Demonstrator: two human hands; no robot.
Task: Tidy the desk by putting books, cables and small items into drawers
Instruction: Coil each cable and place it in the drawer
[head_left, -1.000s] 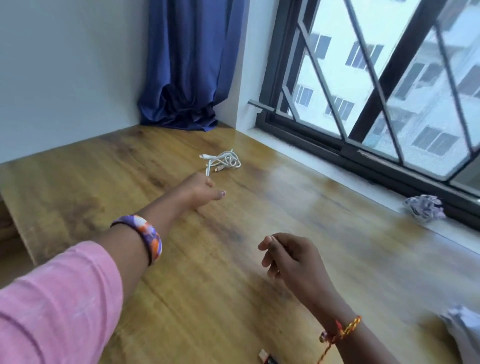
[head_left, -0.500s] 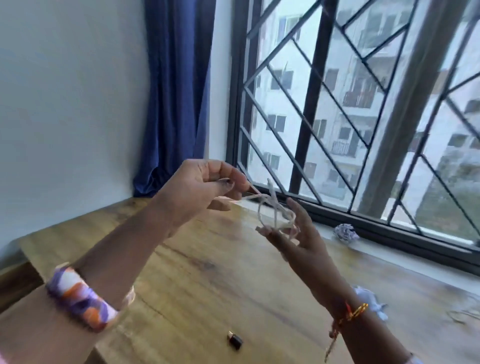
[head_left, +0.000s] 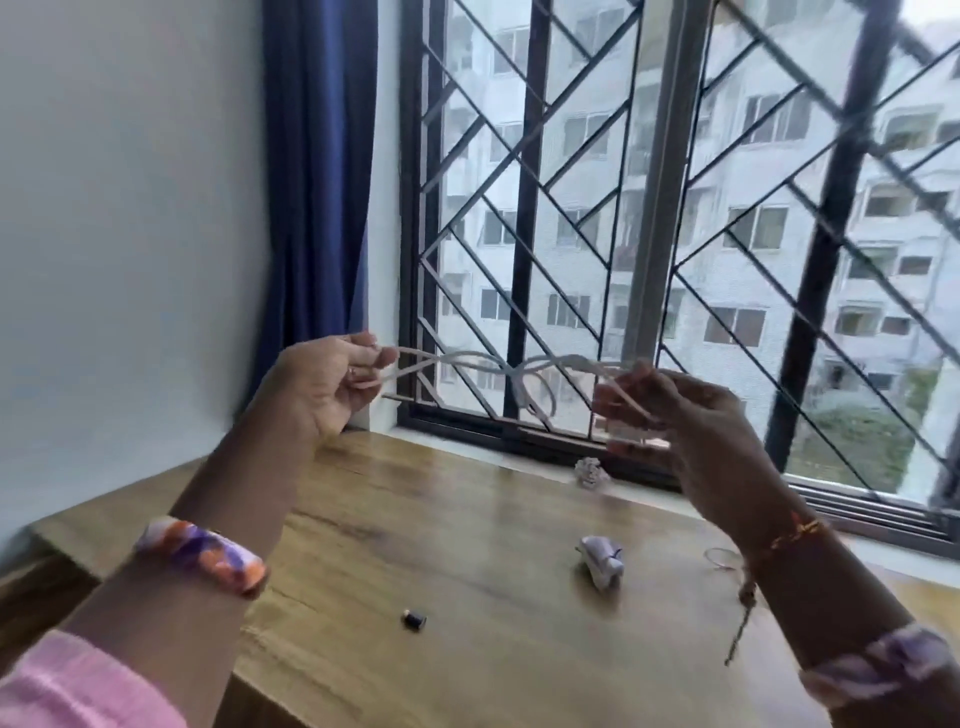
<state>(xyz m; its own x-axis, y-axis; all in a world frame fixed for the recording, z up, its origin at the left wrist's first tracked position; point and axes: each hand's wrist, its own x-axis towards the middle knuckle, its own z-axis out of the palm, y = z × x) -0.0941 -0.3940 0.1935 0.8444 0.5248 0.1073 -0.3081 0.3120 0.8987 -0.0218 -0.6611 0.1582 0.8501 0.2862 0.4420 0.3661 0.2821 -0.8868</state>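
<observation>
Both hands raised above the wooden bench (head_left: 426, 519), in front of the barred window (head_left: 675, 234). Thin white cable (head_left: 498, 366) held in the air between them, stretched roughly level with loose loops sagging at its middle; it is clear of the bench. Left hand (head_left: 324, 382) closed, thumb and fingers pinching one end of the cable. Right hand (head_left: 685, 415) curled around the other end, fingers partly closed with cable strands running through them; motion blur hides the exact grip.

On the bench below the cable: small black cylindrical object (head_left: 414, 619) nearest the camera; crumpled white paper ball (head_left: 601, 564) between it and the window; second crumpled paper (head_left: 590, 471) at the window sill.

Orange-and-purple bangle (head_left: 202, 553) on left wrist.
</observation>
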